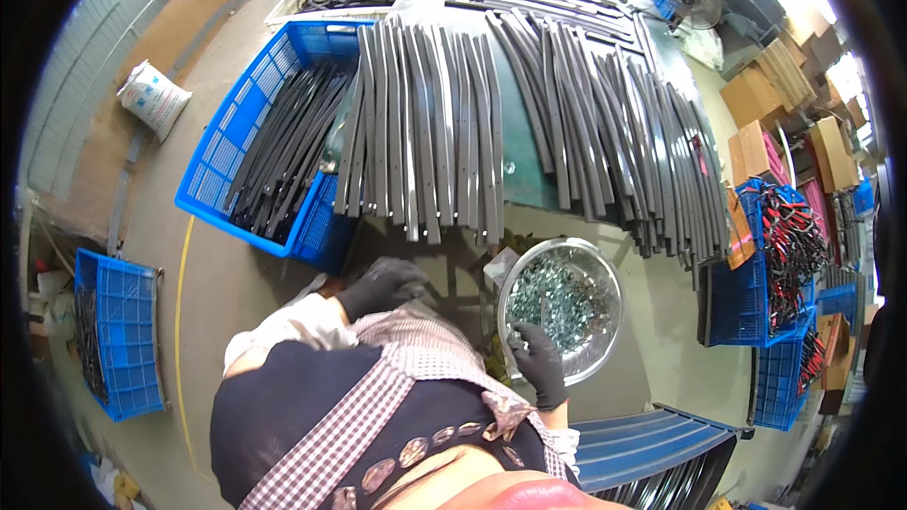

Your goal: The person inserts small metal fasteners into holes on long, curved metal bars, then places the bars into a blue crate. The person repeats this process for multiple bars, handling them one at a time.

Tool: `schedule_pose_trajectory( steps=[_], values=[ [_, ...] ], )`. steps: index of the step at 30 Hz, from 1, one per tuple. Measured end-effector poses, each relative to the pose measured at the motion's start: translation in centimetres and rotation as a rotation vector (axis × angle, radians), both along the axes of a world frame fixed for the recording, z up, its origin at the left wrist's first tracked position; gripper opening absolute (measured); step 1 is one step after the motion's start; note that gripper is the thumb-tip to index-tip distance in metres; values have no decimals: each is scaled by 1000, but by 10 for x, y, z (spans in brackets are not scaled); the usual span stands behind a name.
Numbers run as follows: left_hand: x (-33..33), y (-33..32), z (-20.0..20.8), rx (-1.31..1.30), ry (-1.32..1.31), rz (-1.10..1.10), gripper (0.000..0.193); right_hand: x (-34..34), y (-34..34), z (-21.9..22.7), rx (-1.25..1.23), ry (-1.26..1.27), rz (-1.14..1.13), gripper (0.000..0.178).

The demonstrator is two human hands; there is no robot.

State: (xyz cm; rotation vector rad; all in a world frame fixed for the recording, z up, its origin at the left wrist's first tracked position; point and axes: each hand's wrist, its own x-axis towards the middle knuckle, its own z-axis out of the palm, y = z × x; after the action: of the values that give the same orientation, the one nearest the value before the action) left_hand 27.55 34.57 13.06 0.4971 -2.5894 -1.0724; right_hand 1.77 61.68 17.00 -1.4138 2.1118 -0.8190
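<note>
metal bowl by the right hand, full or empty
Partly full: the metal bowl holds small shiny pieces, with bare inner wall showing around them.

Looking steeply down from head height, past the apron (408, 365) close below, over the counter (526, 187) ahead; curving fisheye-wide, perhaps losing detail toward the edges.

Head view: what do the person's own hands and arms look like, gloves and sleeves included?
The left hand and right hand wear matching dark gloves, with no markings that can be made out. The left sleeve is whitish and loose; the right sleeve, mostly hidden, looks pale.
</note>
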Motion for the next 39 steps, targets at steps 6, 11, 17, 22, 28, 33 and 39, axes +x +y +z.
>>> schedule_pose_trajectory(
  steps=[6,11,17,22,28,33,39],
  values=[
    [76,-31,-1,64,73,205,25,51,-124,42,117,-44,256,33],
    [144,-79,-19,339,37,425,28,102,-248,52,135,47,434,33],
    [173,-169,-9,417,12,436,30,151,-338,38,124,37,410,37],
    [172,-217,-37,386,-20,382,36,146,-361,28,212,57,263,35],
    [133,-240,-45,620,-52,438,40,89,-368,-15,177,24,76,46],
    [77,-262,-49,647,-15,522,55,26,-383,-47,263,28,-69,71],
    [27,-291,-53,318,-143,619,75,-1,-400,-71,259,66,-156,79]
  ],
)
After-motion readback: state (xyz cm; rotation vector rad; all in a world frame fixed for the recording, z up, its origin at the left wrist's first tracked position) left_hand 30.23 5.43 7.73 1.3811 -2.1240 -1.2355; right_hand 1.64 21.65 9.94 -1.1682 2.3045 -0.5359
